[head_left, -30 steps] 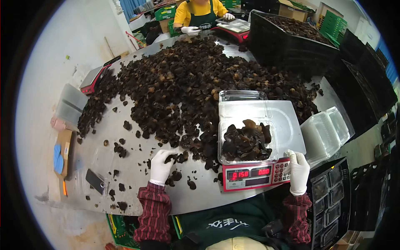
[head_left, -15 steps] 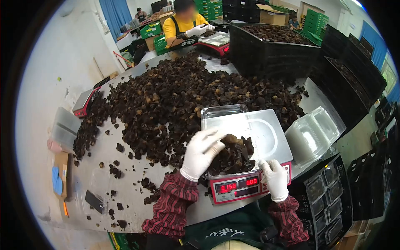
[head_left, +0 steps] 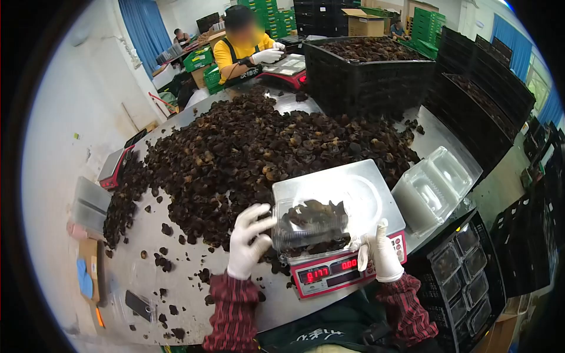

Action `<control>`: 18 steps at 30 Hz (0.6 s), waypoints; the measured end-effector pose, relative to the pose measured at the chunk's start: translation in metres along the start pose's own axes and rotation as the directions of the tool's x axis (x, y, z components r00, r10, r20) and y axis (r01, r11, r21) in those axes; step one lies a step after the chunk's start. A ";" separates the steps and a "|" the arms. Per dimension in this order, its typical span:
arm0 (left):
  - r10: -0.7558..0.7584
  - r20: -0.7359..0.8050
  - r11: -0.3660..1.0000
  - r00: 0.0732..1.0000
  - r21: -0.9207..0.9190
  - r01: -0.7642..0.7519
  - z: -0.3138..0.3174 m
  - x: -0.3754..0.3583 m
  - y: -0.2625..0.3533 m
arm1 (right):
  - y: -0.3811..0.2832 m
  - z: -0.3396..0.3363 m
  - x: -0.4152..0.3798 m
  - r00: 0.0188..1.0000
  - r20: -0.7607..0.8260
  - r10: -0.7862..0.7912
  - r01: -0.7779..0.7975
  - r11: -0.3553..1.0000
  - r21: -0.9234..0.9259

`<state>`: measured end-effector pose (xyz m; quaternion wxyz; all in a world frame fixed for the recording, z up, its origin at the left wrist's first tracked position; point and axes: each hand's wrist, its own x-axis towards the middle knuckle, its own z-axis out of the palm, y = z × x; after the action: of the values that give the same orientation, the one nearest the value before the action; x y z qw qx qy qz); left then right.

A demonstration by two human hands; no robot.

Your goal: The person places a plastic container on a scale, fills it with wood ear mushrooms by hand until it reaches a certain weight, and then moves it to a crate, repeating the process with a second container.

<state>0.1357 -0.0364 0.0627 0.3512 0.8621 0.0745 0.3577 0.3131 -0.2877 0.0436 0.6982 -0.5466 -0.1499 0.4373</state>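
Note:
A clear plastic box (head_left: 282, 234) of dark wood ear mushrooms (head_left: 315, 215) rests on a red and silver scale (head_left: 368, 182), its clear lid folded over the contents. The left red readout shows 0.177. At the box's left side is my left hand (head_left: 248, 242), white-gloved, fingers spread and curved with their tips right at the lid's edge. My right hand (head_left: 385, 257), also gloved, is over the scale's front right corner, beside the box. One of its fingers points up and the others reach toward the box's near right corner.
A large mushroom heap (head_left: 235, 147) covers the metal table. Stacked clear boxes (head_left: 432, 191) stand right of the scale. A black crate (head_left: 424, 265) holds filled boxes. Behind are a big black bin (head_left: 365, 85) and a person (head_left: 241, 50) in yellow at another scale. A phone (head_left: 138, 306) lies left.
The box's lid has come over the mushrooms. My left hand has moved off them to the left, and its fingers spread. The left readout went from 0.158 to 0.177; the view shifted slightly.

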 end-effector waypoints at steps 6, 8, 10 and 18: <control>-0.644 0.201 0.474 0.738 -0.653 0.591 0.027 -0.051 0.029 | -0.012 0.012 -0.003 0.998 -0.052 0.042 -0.051 0.981 -0.188; -0.662 0.201 0.408 0.722 -0.712 0.572 0.028 -0.051 0.038 | -0.006 0.009 -0.001 0.998 -0.034 0.043 -0.049 0.982 -0.185; -0.700 0.179 0.329 0.691 -0.778 0.535 0.032 -0.048 0.046 | 0.007 0.003 0.005 1.000 -0.003 0.030 -0.030 0.986 -0.163; -0.649 0.016 0.562 0.761 -0.664 0.494 0.043 -0.055 0.038 | 0.015 0.019 -0.007 0.981 -0.108 -0.161 0.137 0.970 -0.199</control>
<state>0.1193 -0.1093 0.0359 0.7051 0.5717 0.2669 0.3237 0.2894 -0.2813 0.0390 0.6816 -0.6240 -0.1882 0.3326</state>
